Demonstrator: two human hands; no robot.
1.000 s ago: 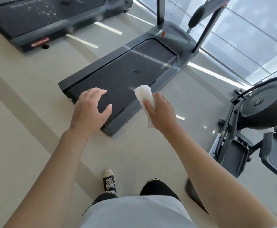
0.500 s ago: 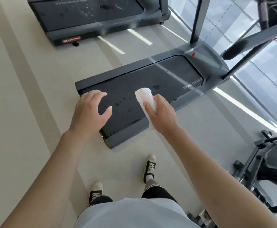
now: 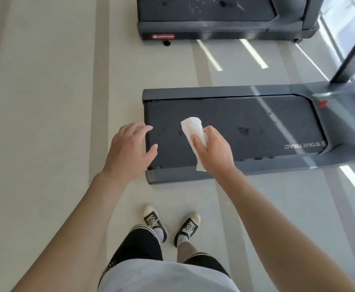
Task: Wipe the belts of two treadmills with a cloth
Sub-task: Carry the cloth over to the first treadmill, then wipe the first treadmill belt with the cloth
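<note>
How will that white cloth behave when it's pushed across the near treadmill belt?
The white cloth probably stays floppy: its free ends hang out past the right hand. It looks light, so it likely bunches on the belt unless pressed flat.

Place was gym: two treadmills (image 3: 246,131) (image 3: 214,15) stood on pale floor (image 3: 46,102) beside large windows (image 3: 340,28).

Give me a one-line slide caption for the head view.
Right hand grips a white cloth above the near treadmill belt; left hand open.
</note>
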